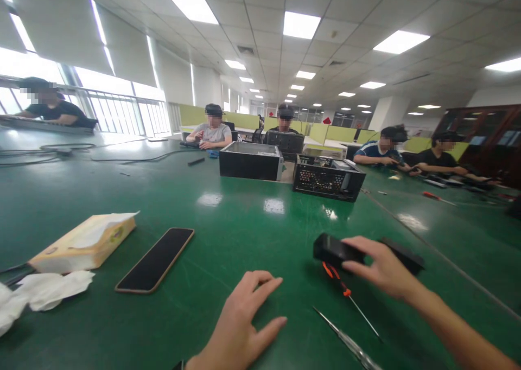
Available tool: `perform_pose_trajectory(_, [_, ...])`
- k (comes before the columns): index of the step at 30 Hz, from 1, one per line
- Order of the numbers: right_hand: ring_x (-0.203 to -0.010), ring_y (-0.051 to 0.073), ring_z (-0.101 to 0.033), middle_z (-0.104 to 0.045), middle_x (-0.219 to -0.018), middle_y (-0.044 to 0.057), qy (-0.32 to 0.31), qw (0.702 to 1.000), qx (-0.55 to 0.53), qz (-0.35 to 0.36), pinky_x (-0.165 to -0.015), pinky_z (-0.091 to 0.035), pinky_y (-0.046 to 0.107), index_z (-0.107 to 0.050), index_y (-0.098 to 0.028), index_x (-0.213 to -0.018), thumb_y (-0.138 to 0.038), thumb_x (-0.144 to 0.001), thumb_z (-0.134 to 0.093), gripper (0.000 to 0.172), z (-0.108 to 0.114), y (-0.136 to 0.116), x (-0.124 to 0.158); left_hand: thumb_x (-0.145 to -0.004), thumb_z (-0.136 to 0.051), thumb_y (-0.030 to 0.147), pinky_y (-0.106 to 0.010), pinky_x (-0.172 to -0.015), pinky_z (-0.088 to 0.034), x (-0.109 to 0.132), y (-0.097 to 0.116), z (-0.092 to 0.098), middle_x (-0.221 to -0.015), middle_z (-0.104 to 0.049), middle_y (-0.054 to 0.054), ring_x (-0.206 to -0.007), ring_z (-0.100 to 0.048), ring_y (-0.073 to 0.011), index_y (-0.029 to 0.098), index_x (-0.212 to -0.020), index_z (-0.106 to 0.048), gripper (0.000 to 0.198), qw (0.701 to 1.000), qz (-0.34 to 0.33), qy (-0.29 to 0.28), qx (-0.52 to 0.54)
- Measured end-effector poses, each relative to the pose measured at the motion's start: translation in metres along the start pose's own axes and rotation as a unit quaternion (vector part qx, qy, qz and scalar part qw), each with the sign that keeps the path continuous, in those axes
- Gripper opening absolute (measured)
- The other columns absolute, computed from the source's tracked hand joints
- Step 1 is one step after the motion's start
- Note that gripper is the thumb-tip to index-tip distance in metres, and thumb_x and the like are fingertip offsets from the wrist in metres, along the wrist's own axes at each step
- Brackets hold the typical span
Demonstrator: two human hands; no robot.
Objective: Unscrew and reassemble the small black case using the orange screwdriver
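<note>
My right hand (382,269) reaches over the green table (228,218) and grips a flat black box-shaped part (331,248), fingers and thumb closed around its middle. Under that hand lies a small screwdriver with an orange-and-black handle (337,280). A second, clear-handled screwdriver (350,345) lies nearer to me. My left hand (240,326) rests flat on the table at the bottom centre, fingers spread and holding nothing. A black phone (157,259) lies screen up to its left.
A tissue box (83,242) and crumpled tissues (49,291) sit at the left. Two open black computer cases (250,161) (328,177) stand mid-table. Several people sit at the far side and right, working. Cables (61,153) trail at far left; a red-handled screwdriver (435,197) lies at right.
</note>
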State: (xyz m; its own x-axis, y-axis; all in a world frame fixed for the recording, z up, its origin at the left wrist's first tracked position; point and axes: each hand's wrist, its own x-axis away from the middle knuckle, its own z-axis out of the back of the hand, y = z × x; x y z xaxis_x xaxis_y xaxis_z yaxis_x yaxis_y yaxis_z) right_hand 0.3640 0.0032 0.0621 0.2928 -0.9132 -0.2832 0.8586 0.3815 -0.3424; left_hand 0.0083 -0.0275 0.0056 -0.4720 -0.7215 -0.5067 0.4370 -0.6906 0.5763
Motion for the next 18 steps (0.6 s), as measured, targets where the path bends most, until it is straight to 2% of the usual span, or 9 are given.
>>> perform_pose_trajectory(3, [-0.102,0.025,-0.061,-0.069,-0.115,0.01,-0.069,0.991,-0.062,0.092,-0.092,-0.047,0.037,-0.066,-0.019,-0.117,-0.04,-0.084,-0.067,0.039,-0.043,-0.084,0.012,-0.075,-0.079,0.031,-0.045,-0.099,-0.048,0.0,0.002,0.002,-0.129,-0.056,-0.012,-0.116,-0.055,-0.0312,0.023,-0.14,-0.048,0.071,1.0,-0.009,-0.015,-0.018])
perform_pose_trajectory(4, [-0.101,0.025,-0.061,-0.069,-0.114,0.009,-0.084,0.989,-0.067,0.107,-0.091,-0.047,0.038,-0.066,-0.02,-0.117,-0.039,-0.083,-0.069,0.039,-0.054,-0.103,0.015,-0.074,-0.08,0.032,-0.045,-0.097,-0.049,0.0,0.003,0.003,-0.126,-0.058,-0.012,-0.113,-0.056,-0.0312,0.023,-0.137,-0.051,0.07,0.999,-0.012,-0.031,-0.02])
perform_pose_trajectory(6, [-0.101,0.025,-0.06,-0.069,-0.113,0.009,-0.105,0.985,-0.07,0.118,-0.09,-0.047,0.039,-0.065,-0.02,-0.121,-0.042,-0.082,-0.07,0.045,-0.07,-0.123,0.018,-0.075,-0.079,0.031,-0.043,-0.09,-0.051,-0.001,0.004,0.004,-0.113,-0.064,-0.01,-0.102,-0.06,-0.0289,0.023,-0.124,-0.063,0.052,0.997,-0.011,-0.067,-0.02])
perform_pose_trajectory(8, [-0.104,0.026,-0.059,-0.067,-0.117,0.009,-0.114,0.984,-0.073,0.112,-0.092,-0.045,0.04,-0.061,-0.02,-0.128,-0.049,-0.079,-0.072,0.058,-0.074,-0.124,0.02,-0.076,-0.077,0.028,-0.04,-0.083,-0.053,-0.002,0.005,0.005,-0.101,-0.067,-0.007,-0.093,-0.062,-0.0266,0.022,-0.109,-0.069,0.035,0.996,0.003,-0.088,-0.018])
perform_pose_trajectory(10, [-0.106,0.027,-0.057,-0.067,-0.117,0.01,-0.091,0.991,-0.065,0.076,-0.094,-0.044,0.04,-0.063,-0.019,-0.123,-0.054,-0.074,-0.075,0.061,-0.067,-0.116,0.024,-0.074,-0.078,0.028,-0.038,-0.081,-0.052,-0.003,0.005,0.006,-0.099,-0.068,-0.007,-0.091,-0.062,-0.0257,0.021,-0.104,-0.07,0.031,0.996,0.016,-0.091,-0.013])
perform_pose_trajectory(12, [-0.102,0.026,-0.058,-0.067,-0.108,0.008,-0.076,0.996,-0.037,0.033,-0.091,-0.044,0.04,-0.067,-0.019,-0.107,-0.056,-0.07,-0.078,0.053,-0.055,-0.105,0.031,-0.074,-0.078,0.028,-0.037,-0.081,-0.052,-0.003,0.006,0.006,-0.1,-0.068,-0.007,-0.091,-0.062,-0.0255,0.021,-0.104,-0.07,0.032,0.996,0.017,-0.087,-0.01])
perform_pose_trajectory(15, [-0.093,0.026,-0.059,-0.068,-0.095,0.004,-0.125,0.992,0.013,0.019,-0.082,-0.045,0.038,-0.067,-0.022,-0.091,-0.059,-0.065,-0.08,0.047,-0.04,-0.093,0.041,-0.074,-0.076,0.026,-0.037,-0.081,-0.052,-0.003,0.007,0.006,-0.1,-0.067,-0.007,-0.091,-0.062,-0.0253,0.021,-0.105,-0.069,0.032,0.997,0.019,-0.08,-0.009])
perform_pose_trajectory(16, [-0.092,0.026,-0.059,-0.068,-0.094,0.004,-0.141,0.989,0.032,0.021,-0.081,-0.044,0.038,-0.067,-0.023,-0.09,-0.057,-0.066,-0.08,0.043,-0.039,-0.091,0.043,-0.074,-0.076,0.026,-0.037,-0.08,-0.052,-0.003,0.007,0.006,-0.099,-0.067,-0.006,-0.091,-0.062,-0.0253,0.021,-0.104,-0.069,0.032,0.997,0.02,-0.079,-0.007])
perform_pose_trajectory(18, [-0.09,0.026,-0.06,-0.069,-0.089,0.003,-0.151,0.986,0.076,0.008,-0.079,-0.043,0.037,-0.067,-0.023,-0.085,-0.044,-0.078,-0.073,0.024,-0.041,-0.089,0.044,-0.074,-0.076,0.026,-0.038,-0.08,-0.052,-0.002,0.007,0.005,-0.099,-0.067,-0.006,-0.091,-0.062,-0.0253,0.021,-0.103,-0.069,0.031,0.997,0.023,-0.079,0.0])
